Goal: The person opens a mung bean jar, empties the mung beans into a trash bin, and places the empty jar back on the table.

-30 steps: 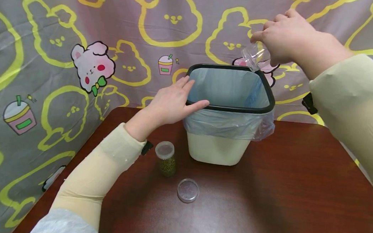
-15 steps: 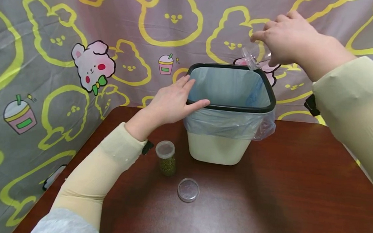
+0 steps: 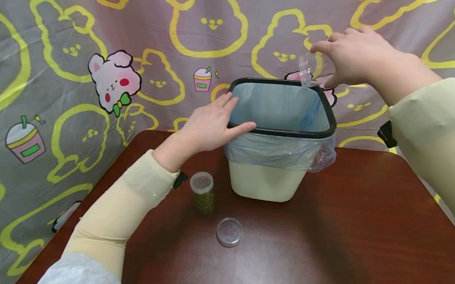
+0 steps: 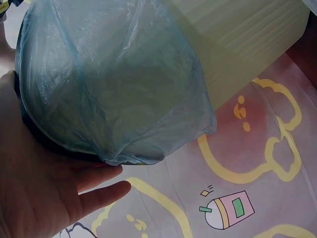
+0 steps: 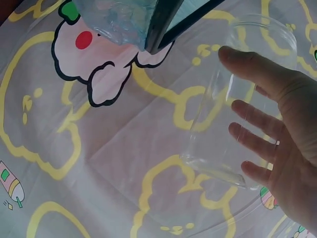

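Observation:
My right hand holds a clear plastic jar with the thumb on one side and the fingers behind it. The jar lies tilted, its mouth over the far right rim of the trash can; I see nothing inside it. My left hand rests against the left side of the can's black rim, thumb and fingers spread and straight. A pale blue bag lines the can and hangs over its outside. The bottom of the can's inside is hidden.
Left of the can stands a lidded jar of small green grains. A clear round lid lies on the brown table nearer to me. A printed curtain hangs behind and at the left.
My right hand has moved a little down and to the right, and the tilt of the clear jar has changed slightly. The left hand and the can stay put.

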`<action>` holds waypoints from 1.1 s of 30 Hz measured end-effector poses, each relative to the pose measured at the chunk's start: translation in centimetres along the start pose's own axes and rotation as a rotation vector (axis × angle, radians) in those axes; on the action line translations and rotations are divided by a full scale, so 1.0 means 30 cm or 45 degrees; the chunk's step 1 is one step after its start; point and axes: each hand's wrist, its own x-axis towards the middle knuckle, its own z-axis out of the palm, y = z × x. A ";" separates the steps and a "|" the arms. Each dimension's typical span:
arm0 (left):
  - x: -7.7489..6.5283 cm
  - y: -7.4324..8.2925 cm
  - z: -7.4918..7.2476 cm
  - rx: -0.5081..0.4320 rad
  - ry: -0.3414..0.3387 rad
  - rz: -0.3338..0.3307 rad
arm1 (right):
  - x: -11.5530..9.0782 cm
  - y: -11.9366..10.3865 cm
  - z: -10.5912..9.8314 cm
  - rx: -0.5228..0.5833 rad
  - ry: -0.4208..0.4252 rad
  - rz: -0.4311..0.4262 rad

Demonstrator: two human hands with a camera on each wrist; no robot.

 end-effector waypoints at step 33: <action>0.005 -0.003 0.008 0.007 0.008 0.002 | -0.154 0.089 0.106 0.512 0.198 0.374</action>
